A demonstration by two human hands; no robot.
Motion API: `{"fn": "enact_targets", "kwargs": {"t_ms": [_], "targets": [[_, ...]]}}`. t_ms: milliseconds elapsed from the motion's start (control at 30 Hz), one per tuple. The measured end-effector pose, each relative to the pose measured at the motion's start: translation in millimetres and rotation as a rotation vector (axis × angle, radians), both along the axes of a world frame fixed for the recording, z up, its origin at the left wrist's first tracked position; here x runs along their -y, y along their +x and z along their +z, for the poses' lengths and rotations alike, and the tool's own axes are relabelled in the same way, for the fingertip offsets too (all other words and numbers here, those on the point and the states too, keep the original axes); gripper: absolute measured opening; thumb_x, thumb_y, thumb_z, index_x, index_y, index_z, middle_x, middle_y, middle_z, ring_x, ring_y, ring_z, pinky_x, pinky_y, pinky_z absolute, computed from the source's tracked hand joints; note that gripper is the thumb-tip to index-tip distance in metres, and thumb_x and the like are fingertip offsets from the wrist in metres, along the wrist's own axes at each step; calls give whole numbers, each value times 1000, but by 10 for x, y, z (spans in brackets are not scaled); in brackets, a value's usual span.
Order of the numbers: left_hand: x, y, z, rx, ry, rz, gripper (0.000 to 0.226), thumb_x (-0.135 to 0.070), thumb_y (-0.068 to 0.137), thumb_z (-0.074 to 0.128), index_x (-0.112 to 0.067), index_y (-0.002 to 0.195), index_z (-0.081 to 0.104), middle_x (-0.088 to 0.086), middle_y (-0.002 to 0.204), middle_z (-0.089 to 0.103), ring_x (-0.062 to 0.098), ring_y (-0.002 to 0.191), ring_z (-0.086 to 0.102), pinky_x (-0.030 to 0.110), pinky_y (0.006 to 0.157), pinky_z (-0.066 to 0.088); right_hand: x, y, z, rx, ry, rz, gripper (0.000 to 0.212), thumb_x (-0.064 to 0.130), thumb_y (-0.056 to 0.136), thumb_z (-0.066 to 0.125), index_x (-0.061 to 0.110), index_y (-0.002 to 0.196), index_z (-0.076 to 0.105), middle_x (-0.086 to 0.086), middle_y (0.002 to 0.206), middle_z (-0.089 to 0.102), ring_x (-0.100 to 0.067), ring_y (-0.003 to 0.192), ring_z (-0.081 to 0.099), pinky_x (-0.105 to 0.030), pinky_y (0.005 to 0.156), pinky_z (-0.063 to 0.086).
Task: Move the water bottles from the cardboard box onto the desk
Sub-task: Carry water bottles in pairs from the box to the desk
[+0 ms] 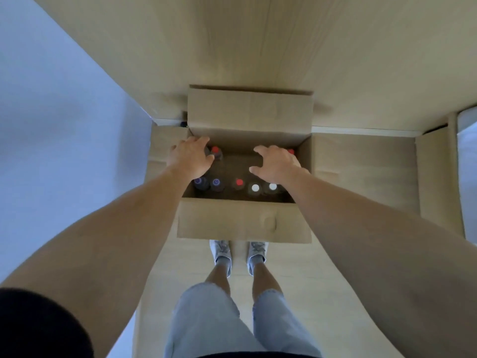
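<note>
The open brown cardboard box (244, 220) is seen on the floor against the pale wooden desk (258, 47); the clear plastic water bottles (238, 183) are stood upright inside it, long axes vertical, caps facing up; red, white and dark caps are lined along its near wall, with bare room at its centre; the left hand (189, 157) is curled over a bottle at its far left corner; the right hand (277, 164) is spread, fingers bent, gripping nothing; pale shoes (219, 250) are planted just behind the box.
</note>
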State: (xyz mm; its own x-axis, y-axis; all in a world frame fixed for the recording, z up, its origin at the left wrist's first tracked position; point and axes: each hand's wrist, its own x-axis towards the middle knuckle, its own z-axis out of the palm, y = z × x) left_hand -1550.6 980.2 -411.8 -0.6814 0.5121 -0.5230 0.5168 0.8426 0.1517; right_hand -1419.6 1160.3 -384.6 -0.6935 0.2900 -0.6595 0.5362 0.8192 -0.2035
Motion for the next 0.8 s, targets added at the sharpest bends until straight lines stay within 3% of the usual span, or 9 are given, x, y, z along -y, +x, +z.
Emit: {"fn": "enact_targets", "kwargs": {"t_ms": [367, 800], "targets": [[-113, -236, -1235, 30, 29, -89, 54, -41, 95, 60, -24, 144, 46, 11, 137, 55, 38, 123, 52, 48, 99, 44, -61, -204, -1311, 67, -60, -74, 64, 46, 96, 58, 29, 152, 32, -9, 143, 48, -33, 130, 48, -46, 101, 46], [-417, -23, -2441, 113, -14, -264, 66, -47, 95, 61, -26, 153, 36, 7, 147, 50, 33, 133, 47, 50, 107, 41, -122, -48, -2665, 88, -50, -54, 66, 39, 93, 67, 24, 150, 38, -9, 141, 51, -31, 129, 50, -42, 99, 47]]}}
